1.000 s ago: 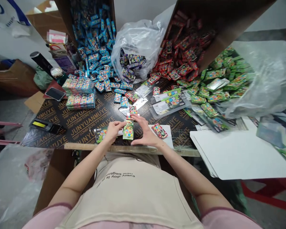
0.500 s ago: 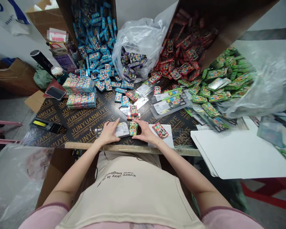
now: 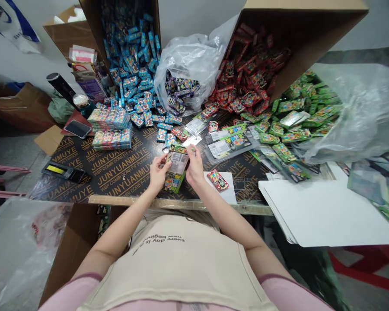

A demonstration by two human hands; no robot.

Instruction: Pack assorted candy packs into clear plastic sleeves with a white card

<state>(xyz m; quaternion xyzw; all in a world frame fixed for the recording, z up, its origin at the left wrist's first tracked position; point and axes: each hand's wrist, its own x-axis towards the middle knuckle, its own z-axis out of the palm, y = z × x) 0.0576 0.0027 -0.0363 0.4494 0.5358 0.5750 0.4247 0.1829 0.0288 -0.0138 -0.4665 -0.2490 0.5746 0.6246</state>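
Observation:
A clear plastic package with green printed ends (image 3: 177, 163) is held upright between both hands near the table's front edge. My left hand (image 3: 158, 173) grips its left side, with the thumb on its face. Fingers of my right hand (image 3: 194, 166) close on its upper right edge. Just right of my right hand, a red candy-coloured box (image 3: 218, 179) lies on a white sheet (image 3: 230, 190). Behind the package are small blue boxes (image 3: 161, 135) and a red box (image 3: 180, 133).
Blue boxes spill from a carton at the back left, red boxes (image 3: 253, 80) from another. A plastic bag (image 3: 194, 52) holds purple ones. Green boxes (image 3: 291, 105) lie right. Stacked packs (image 3: 112, 139), a phone (image 3: 78, 128) and a tape dispenser (image 3: 63, 171) are left; white sheets (image 3: 327, 207) right.
The package, lying flat along the table edge before, is now raised and turned lengthwise away from me. Both hands have closed on its sides, and the camera view has shifted slightly.

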